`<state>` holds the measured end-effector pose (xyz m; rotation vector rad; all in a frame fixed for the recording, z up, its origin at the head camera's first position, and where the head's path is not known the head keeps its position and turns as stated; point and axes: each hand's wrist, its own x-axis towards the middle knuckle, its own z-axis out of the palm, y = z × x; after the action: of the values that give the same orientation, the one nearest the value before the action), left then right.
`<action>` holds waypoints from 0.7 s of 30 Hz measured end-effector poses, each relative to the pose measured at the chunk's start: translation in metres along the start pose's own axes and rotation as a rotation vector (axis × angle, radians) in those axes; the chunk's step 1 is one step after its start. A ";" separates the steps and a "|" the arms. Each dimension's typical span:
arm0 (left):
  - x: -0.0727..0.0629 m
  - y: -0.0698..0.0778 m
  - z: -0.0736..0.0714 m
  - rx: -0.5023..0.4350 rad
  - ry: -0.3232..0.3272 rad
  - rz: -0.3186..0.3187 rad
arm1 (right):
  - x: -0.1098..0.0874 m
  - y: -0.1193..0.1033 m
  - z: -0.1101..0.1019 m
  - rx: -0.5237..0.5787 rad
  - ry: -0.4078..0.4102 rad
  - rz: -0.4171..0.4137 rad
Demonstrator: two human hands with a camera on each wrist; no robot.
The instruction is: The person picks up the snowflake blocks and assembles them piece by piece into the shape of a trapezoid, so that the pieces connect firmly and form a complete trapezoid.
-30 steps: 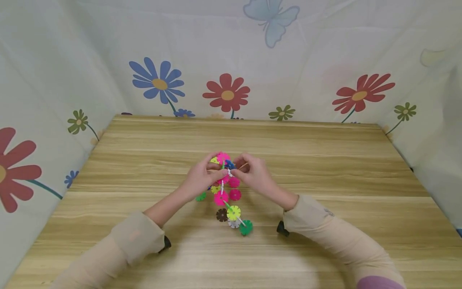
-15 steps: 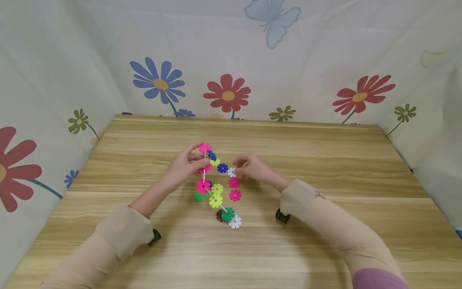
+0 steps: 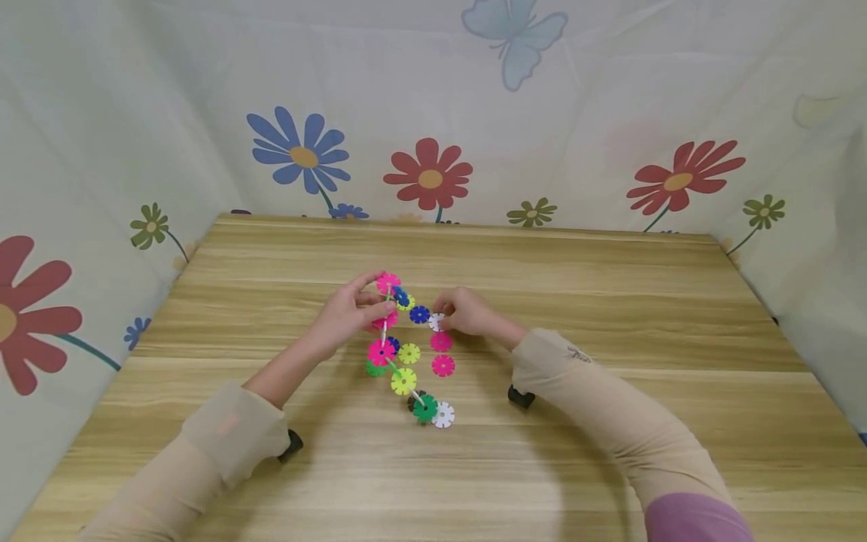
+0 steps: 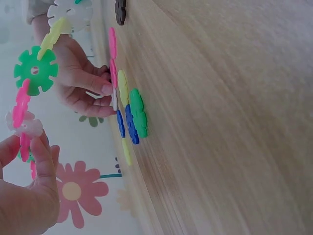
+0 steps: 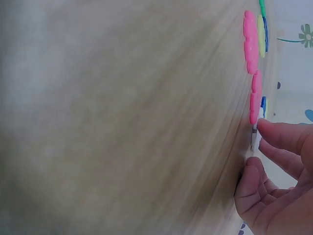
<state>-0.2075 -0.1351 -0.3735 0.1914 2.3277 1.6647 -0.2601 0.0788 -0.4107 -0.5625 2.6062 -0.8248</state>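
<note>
My left hand [image 3: 347,316] pinches a chain of slotted plastic snowflake discs [image 3: 381,352] and holds it raised over the table. Pink, green, white and yellow discs link at angles; a blue disc sits near its top, and a green disc [image 3: 425,408] ends it nearest me. In the left wrist view, thumb and fingers clasp the chain around a white disc [image 4: 30,126]. My right hand [image 3: 470,312] is low at the tabletop, thumb and fingers pinching the edge of a loose white snowflake disc [image 3: 436,322]. That disc lies beside a pink disc [image 5: 255,98].
On the wooden table [image 3: 609,316] lie several loose discs: a dark blue disc [image 3: 419,314], a yellow disc [image 3: 409,353], a pink disc [image 3: 443,366] and a white disc [image 3: 443,415]. A brown disc [image 3: 415,403] is partly hidden. Behind hangs a flower-printed cloth [image 3: 582,128].
My left hand has carried the chain leftward, away from the right hand, and now holds it nearly still. My right hand has stayed by the white disc, its forearm shifting slightly left.
</note>
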 end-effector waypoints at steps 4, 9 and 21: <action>0.000 0.000 0.001 0.013 0.001 0.003 | 0.000 0.001 0.001 0.014 -0.002 0.001; 0.000 -0.001 0.002 0.014 -0.007 0.004 | -0.003 0.002 0.001 0.029 0.012 -0.024; -0.004 0.001 0.012 -0.069 0.006 -0.008 | -0.021 0.007 0.002 0.407 0.039 0.042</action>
<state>-0.2004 -0.1250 -0.3758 0.1636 2.2680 1.7409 -0.2432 0.0927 -0.4128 -0.3746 2.3737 -1.3173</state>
